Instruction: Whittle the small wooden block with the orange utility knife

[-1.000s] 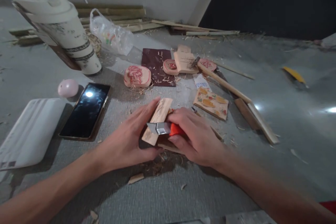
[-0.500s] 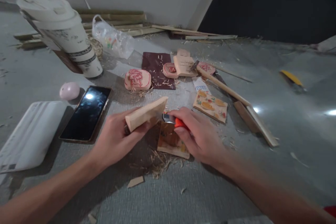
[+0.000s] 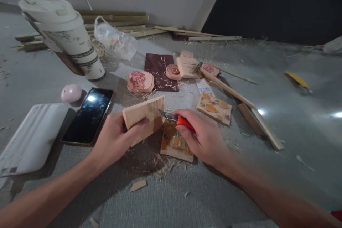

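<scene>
My left hand grips a pale wooden block by its left end, with the thumb across its broad, grained face. The block is held tilted above the work surface. Closed round the red handle of a carving knife is my right hand. The knife's blade points left, and its tip is at the right part of the block; whether it touches is unclear. Below the knife lies a painted wooden tile, partly covered by my right hand, with wood shavings in front of it.
At the left are a tall cup, a phone, a pink case and a white device. Carved pieces lie around a dark sheet. A hammer and a yellow cutter lie at the right.
My left hand has turned the block so its broad face shows, and moved slightly left. More of the knife blade is visible now. My right hand has barely moved.
</scene>
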`<state>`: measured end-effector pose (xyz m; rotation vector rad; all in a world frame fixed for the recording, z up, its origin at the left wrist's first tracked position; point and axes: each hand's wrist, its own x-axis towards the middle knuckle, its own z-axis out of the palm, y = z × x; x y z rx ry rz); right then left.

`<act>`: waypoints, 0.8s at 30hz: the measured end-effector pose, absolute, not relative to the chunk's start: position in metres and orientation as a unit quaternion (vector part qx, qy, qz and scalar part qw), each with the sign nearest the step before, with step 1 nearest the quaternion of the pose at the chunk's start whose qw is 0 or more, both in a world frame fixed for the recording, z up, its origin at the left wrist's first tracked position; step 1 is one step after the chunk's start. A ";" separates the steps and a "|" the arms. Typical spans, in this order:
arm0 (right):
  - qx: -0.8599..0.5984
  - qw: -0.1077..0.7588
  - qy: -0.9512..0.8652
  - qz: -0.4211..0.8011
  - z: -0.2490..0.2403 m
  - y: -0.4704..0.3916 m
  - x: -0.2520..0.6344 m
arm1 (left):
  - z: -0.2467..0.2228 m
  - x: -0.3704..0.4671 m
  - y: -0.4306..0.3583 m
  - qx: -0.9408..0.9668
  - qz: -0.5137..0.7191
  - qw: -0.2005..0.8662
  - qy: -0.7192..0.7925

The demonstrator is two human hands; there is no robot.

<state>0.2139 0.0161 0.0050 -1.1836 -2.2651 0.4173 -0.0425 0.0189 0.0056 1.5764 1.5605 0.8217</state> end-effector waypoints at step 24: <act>-0.431 0.238 -0.865 0.102 0.024 0.010 0.208 | 0.013 -0.039 0.010 0.853 0.105 0.106 0.500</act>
